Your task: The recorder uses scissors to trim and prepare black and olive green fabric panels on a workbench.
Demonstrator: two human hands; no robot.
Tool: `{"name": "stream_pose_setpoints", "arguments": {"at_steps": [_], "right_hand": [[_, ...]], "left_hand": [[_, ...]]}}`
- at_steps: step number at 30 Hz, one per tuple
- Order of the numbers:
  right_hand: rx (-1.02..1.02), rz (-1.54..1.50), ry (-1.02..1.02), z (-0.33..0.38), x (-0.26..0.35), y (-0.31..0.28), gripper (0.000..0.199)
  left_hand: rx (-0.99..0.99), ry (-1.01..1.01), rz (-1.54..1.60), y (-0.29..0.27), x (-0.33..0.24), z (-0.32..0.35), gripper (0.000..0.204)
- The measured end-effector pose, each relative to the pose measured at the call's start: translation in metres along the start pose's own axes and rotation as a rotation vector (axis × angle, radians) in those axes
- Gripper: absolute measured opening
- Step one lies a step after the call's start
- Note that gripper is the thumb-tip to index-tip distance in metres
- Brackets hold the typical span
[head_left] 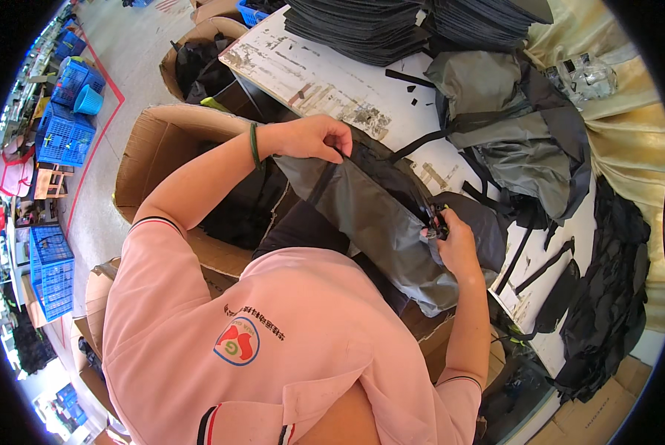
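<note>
Head cam, looking down: person in a pink short-sleeved polo shirt (288, 348) fills the lower centre. Left hand (314, 137), upper centre w/ a green band at the wrist, is closed in a pinch on the top edge of a grey fabric bag with black trim (377, 222). Right hand (457, 248), centre-right, fingers curled tight at a small black zipper pull or buckle (436, 226) on the bag's edge, can't tell which, too small. Bag hangs stretched btwn both hands, centre frame, over an open brown cardboard box (162, 141). Upper right: worn white table (318, 74) carrying a pile of grey bags with black straps (510, 126) and stacked dark flat panels (369, 26). Blue plastic crates (65, 133) at far left.
</note>
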State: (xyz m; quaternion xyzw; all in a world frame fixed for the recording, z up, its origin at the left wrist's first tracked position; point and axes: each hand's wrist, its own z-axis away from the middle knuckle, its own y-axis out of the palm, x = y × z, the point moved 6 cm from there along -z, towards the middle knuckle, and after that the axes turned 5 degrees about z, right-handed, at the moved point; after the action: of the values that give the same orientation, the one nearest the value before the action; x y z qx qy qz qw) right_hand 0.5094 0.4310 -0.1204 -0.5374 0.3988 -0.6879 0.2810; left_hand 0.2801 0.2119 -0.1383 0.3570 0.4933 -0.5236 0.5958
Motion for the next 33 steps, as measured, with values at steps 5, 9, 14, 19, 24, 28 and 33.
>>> {"name": "stream_pose_setpoints", "arguments": {"at_steps": [5, 9, 14, 19, 24, 28, 33], "right_hand": [[0.016, -0.067, 0.02, 0.001, -0.003, 0.001, 0.031], [0.029, -0.064, 0.029, 0.004, -0.013, 0.003, 0.031], [0.063, -0.014, 0.052, 0.005, -0.007, -0.001, 0.031], [0.074, 0.145, -0.045, -0.004, 0.015, -0.005, 0.036], [0.051, 0.241, -0.224, -0.02, 0.058, -0.005, 0.043], [0.051, 0.251, -0.292, -0.03, 0.068, 0.003, 0.053], [0.059, 0.28, -0.303, -0.034, 0.082, 0.004, 0.059]], "left_hand": [[0.045, 0.084, -0.129, 0.014, -0.005, 0.001, 0.022], [0.109, 0.066, -0.158, 0.024, 0.003, -0.001, 0.028], [0.083, 0.063, -0.086, 0.024, 0.009, 0.001, 0.023], [0.076, 0.045, 0.006, 0.029, 0.003, 0.006, 0.017], [0.058, 0.054, 0.003, 0.03, 0.0, 0.008, 0.017], [0.042, 0.053, -0.017, 0.031, -0.002, 0.008, 0.02], [0.033, 0.059, 0.003, 0.031, -0.001, 0.005, 0.026]]}}
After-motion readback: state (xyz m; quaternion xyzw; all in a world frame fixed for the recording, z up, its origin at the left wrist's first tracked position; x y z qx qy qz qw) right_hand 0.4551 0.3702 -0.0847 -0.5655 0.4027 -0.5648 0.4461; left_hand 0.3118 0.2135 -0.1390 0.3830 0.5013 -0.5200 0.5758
